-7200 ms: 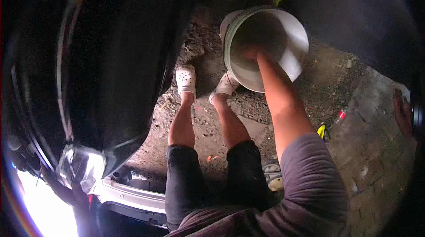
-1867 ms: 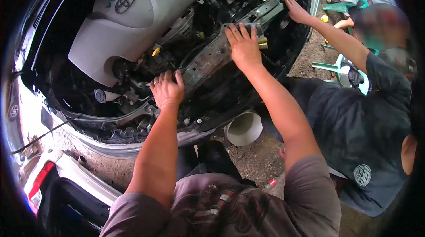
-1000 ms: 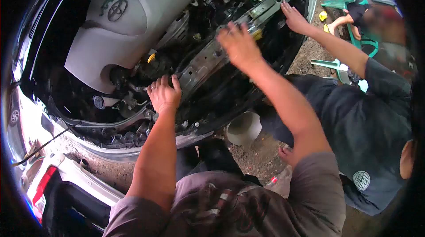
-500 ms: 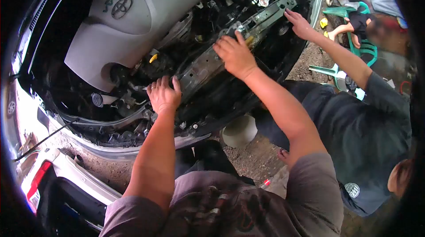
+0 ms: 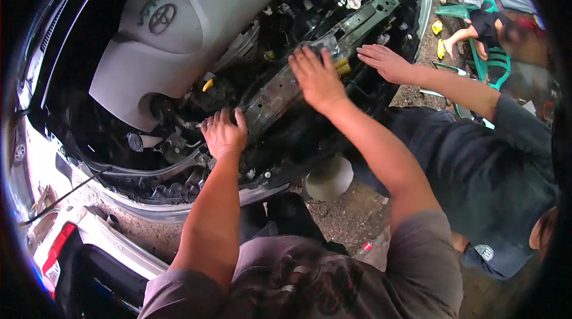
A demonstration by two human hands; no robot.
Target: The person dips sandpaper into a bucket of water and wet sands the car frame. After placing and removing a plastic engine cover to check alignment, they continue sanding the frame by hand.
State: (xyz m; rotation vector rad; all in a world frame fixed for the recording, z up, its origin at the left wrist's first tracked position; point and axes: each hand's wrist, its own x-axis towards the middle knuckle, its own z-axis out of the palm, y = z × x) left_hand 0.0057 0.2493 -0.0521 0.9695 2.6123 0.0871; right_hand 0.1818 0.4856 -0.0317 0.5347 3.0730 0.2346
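My left hand (image 5: 225, 134) rests on the near left end of the metal radiator support bar (image 5: 269, 102), fingers spread over its edge. Farther along the same bar lies my right hand (image 5: 317, 80), its fingers stretched out flat. Neither hand holds anything that I can see. Beyond the bar sits a grey engine cover (image 5: 199, 18) with an oval emblem. A yellow dipstick handle (image 5: 207, 85) stands out between cover and bar. Close to my right fingers is a yellow part (image 5: 342, 66), partly hidden.
A co-worker's hand (image 5: 387, 64) reaches in from the right, over the front of the engine bay. A pale bucket (image 5: 329, 179) stands on the ground below. Green plastic chairs (image 5: 497, 68) and another person are at upper right. A white car's rear (image 5: 104, 241) is at lower left.
The co-worker's hand has drawn back from the bar's far end, moving left and down. My right hand's fingers have flattened. My left hand stays at the bar while the view shifts slightly.
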